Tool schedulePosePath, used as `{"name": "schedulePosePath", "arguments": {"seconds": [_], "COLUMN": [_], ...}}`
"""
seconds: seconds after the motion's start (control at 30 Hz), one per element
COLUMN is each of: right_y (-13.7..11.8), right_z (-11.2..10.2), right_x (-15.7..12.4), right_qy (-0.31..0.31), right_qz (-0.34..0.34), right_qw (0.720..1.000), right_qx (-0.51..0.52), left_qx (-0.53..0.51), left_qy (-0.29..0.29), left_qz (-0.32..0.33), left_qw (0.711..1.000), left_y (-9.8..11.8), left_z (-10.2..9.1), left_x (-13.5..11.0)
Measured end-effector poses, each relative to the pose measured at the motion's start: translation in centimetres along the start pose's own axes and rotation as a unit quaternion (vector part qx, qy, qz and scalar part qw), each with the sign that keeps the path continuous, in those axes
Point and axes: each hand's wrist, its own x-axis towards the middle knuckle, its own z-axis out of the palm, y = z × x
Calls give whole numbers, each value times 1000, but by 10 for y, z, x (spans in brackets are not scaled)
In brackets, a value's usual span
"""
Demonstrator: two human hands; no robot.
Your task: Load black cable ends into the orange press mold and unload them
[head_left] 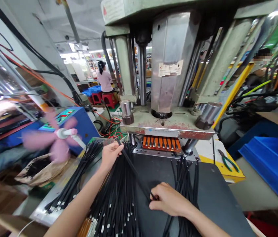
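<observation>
A black flat cable is stretched slantwise between my two hands. My left hand pinches its far end between thumb and fingers, above a thick bundle of similar black cables with small silvery ends. Closed around the near end, my right hand is low over the dark work surface. Beside it on the right lies another bundle of black cables. Beyond the hands, an orange mould with a row of dark pieces in it sits under the press plate.
More cables lie on the left. A pink fan stands at the left, its blades blurred. Green-handled pliers lie on the yellow ledge at right, near a blue bin. A person sits in the background.
</observation>
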Motion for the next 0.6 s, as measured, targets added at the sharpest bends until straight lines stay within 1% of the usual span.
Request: {"name": "schedulePosePath", "arguments": {"seconds": [0.07, 0.1, 0.17, 0.23, 0.3, 0.33, 0.37, 0.4, 0.43, 0.47, 0.5, 0.53, 0.57, 0.6], "right_y": [3, 4, 6, 8, 12, 15, 17, 19, 21, 22, 24, 24, 24, 24], "right_z": [-2, -4, -9, -14, -17, -17, -17, -17, -16, -15, -14, -13, -13, -12], "right_x": [-1, -2, -5, -8, -10, -11, -11, -11, -10, -8, -7, -5, -4, -3], "right_qy": [-26, -33, -42, -53, -60, -61, -61, -59, -57, -54, -52, -49, -46, -42], "right_qz": [3, 3, 2, -5, -18, -25, -32, -37, -41, -42, -41, -39, -37, -37], "right_qw": [1000, 999, 999, 998, 997, 996, 996, 996, 996, 995, 995, 995, 995, 995], "right_qx": [7, 14, 30, 42, 50, 52, 55, 59, 63, 68, 74, 78, 80, 82], "left_qx": [83, 137, 245, 308, 322, 314, 291, 254, 202, 140, 71, 6, -54, -111], "left_qy": [20, 28, 49, 86, 133, 146, 144, 121, 80, 25, -40, -96, -153, -210], "left_qz": [-8, -5, 6, 19, 40, 53, 62, 68, 72, 75, 79, 97, 130, 162], "left_qw": [996, 990, 968, 947, 937, 937, 944, 957, 973, 987, 994, 991, 978, 958], "left_y": [-30, -42, -62, -73, -74, -69, -61, -49, -33, -13, 9, 32, 55, 77], "left_z": [-18, -25, -34, -36, -33, -30, -27, -24, -22, -20, -18, -17, -16, -16], "left_x": [7, 10, 13, 15, 15, 15, 12, 8, 2, -6, -17, -29, -42, -55]}}
